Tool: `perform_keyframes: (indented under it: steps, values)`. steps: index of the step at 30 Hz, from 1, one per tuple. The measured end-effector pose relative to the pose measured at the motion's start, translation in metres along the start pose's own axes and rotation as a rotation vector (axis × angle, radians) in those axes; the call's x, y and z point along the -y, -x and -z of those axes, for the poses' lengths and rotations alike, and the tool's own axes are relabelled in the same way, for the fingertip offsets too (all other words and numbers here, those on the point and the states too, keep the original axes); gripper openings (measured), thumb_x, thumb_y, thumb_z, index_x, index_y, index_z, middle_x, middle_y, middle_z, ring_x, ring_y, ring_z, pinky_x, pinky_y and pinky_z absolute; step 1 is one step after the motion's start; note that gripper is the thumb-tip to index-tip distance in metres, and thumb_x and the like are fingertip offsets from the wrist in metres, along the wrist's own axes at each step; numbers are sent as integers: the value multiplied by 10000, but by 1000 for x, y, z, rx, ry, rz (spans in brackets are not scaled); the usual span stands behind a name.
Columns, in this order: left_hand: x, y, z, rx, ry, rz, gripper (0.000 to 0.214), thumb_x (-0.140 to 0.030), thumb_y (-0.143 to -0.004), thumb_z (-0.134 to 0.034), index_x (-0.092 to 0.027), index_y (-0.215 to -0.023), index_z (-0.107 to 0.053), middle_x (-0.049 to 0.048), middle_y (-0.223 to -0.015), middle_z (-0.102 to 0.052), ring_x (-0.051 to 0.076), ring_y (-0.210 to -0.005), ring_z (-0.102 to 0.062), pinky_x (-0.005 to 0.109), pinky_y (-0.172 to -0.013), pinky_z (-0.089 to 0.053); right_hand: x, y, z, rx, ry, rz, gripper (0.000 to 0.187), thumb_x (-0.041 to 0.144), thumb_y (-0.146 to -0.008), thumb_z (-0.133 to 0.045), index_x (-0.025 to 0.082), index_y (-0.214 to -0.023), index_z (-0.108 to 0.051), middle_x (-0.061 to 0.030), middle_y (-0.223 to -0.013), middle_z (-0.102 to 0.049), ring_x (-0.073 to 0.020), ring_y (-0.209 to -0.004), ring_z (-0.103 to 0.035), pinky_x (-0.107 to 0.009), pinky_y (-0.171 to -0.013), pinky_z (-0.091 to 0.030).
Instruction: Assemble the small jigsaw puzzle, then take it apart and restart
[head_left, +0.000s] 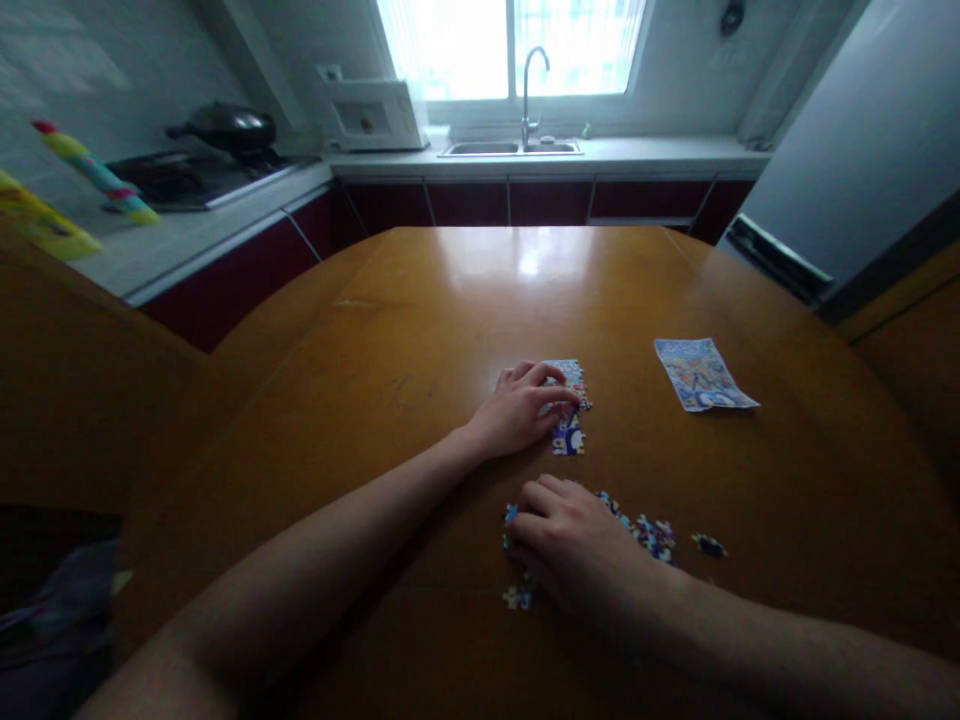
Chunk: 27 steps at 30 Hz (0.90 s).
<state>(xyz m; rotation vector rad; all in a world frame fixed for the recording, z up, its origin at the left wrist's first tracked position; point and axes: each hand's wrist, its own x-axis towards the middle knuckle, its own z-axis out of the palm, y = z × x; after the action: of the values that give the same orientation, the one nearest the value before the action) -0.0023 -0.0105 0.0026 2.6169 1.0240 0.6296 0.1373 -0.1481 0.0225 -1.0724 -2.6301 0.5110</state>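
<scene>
My left hand [525,408] lies over a partly joined jigsaw puzzle [568,440], its fingers apart and their tips on the pieces. The joined part is a narrow upright strip with a straight left edge and a jagged right side. Closer to me, my right hand [566,530] is bent down over a heap of loose puzzle pieces [654,537], with its fingers curled together. Its fingertips are partly hidden, so what they pinch does not show. A few pieces [517,598] lie just below the right hand's fingers.
A creased picture sheet [697,372] lies on the wooden table [390,370] to the right of the puzzle. One dark piece [709,545] sits apart from the heap. Beyond the table are a counter with a sink [480,149], a stove with a pan [232,128], and a fridge [847,150].
</scene>
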Motion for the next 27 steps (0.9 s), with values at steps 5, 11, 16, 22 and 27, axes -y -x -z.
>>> perform_keyframes:
  steps: [5, 11, 16, 22, 27]
  values:
    - [-1, 1, 0, 4, 0, 3, 209, -350, -984, -601, -371, -1136, -743, 15, -1298, -618, 278, -1213, -503, 516, -1058, -376, 2, 0, 1, 12, -8, -29, 78, 224, -925, -646, 182, -861, -664, -66, -933, -640, -212, -843, -552, -338, -737, -440]
    - [-1, 0, 1, 2, -2, -1, 208, -322, -972, -618, -371, -1131, -744, 14, -1295, -622, 282, -1212, -508, 512, -1056, -381, 10, -6, 3, 96, 82, -48, 130, 83, -840, -569, 141, -932, -642, -116, -968, -635, -248, -879, -543, -379, -799, -479]
    - [-1, 0, 2, -6, -11, 5, 205, -300, -962, -633, -369, -1119, -744, 13, -1281, -631, 280, -1212, -510, 505, -1050, -385, 11, -9, 4, 88, 103, -11, 196, 90, -780, -578, 135, -967, -616, -139, -985, -640, -268, -913, -543, -395, -837, -480]
    - [1, -1, 3, -2, -15, -11, 213, -292, -951, -655, -377, -1127, -739, 13, -1295, -626, 283, -1210, -509, 509, -1045, -385, -1, -4, 13, 1, -280, -6, 139, 59, -832, -570, 189, -876, -587, -26, -865, -660, -157, -761, -566, -273, -727, -453]
    - [7, -1, -1, -43, -10, -25, 189, -321, -953, -665, -363, -1123, -738, 21, -1279, -639, 284, -1203, -511, 501, -1024, -401, -40, -11, 46, -311, -591, -243, 92, 131, -851, -656, 193, -791, -627, 17, -746, -656, -126, -691, -574, -249, -659, -450]
